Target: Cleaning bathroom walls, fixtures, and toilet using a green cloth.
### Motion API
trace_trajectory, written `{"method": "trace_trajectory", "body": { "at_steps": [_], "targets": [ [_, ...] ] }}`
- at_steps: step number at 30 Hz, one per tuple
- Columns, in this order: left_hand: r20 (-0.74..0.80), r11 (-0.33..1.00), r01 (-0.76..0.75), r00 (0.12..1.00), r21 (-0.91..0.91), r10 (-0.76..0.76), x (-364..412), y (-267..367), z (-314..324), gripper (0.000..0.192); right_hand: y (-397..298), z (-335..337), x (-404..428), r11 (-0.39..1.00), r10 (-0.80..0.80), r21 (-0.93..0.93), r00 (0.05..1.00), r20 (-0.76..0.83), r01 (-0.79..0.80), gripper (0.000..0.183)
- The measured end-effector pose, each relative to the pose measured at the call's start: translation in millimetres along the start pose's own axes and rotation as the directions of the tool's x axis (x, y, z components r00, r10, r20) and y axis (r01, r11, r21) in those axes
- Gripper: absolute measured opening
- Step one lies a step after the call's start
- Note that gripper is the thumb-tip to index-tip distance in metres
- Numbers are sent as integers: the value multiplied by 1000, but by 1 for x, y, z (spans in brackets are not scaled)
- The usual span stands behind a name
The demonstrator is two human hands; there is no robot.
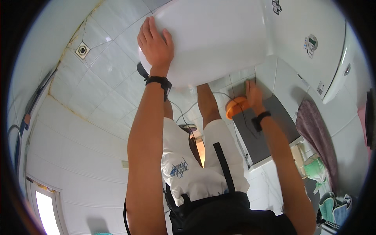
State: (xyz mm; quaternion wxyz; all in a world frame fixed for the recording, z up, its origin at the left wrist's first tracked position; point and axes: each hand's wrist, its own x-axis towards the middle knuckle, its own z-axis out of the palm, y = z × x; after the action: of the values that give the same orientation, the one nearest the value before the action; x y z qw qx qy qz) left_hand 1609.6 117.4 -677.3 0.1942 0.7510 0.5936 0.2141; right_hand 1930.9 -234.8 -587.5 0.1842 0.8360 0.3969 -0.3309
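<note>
The closed white toilet lid [205,38] fills the top middle. My left hand [157,44] lies flat on its front edge, fingers together and thumb apart, holding nothing. My right hand [254,95], blurred by motion, is low beside the toilet, just above an orange plastic basin [232,108]. A small greenish patch shows at its fingertips; whether it is a held thing I cannot tell. Both wrists wear black bands. The white toilet tank [308,38] stands at the right, with stickers and a metal button.
A grey-topped cabinet [261,138] stands under my right forearm. A thin grey cable [188,110] runs across the tiles between my legs. A mauve towel [315,138] and a green-and-white bag [315,170] hang at the right. A square floor drain [82,50] lies at the upper left.
</note>
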Motion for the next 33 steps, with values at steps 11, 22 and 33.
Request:
{"method": "trace_trajectory", "body": {
  "at_steps": [11,22,33],
  "targets": [
    [472,998,-32,880,-46,50,-72,-25,-89,63,84,15,-304,941,107,265,927,359,-211,53],
    [706,998,-24,706,-58,58,-257,-19,-494,27,155,-58,-587,831,-45,543,958,282,-120,56],
    [-36,996,-53,998,-75,50,-48,42,-977,32,-63,-296,-628,760,-295,614,955,30,215,37]
  ]
}}
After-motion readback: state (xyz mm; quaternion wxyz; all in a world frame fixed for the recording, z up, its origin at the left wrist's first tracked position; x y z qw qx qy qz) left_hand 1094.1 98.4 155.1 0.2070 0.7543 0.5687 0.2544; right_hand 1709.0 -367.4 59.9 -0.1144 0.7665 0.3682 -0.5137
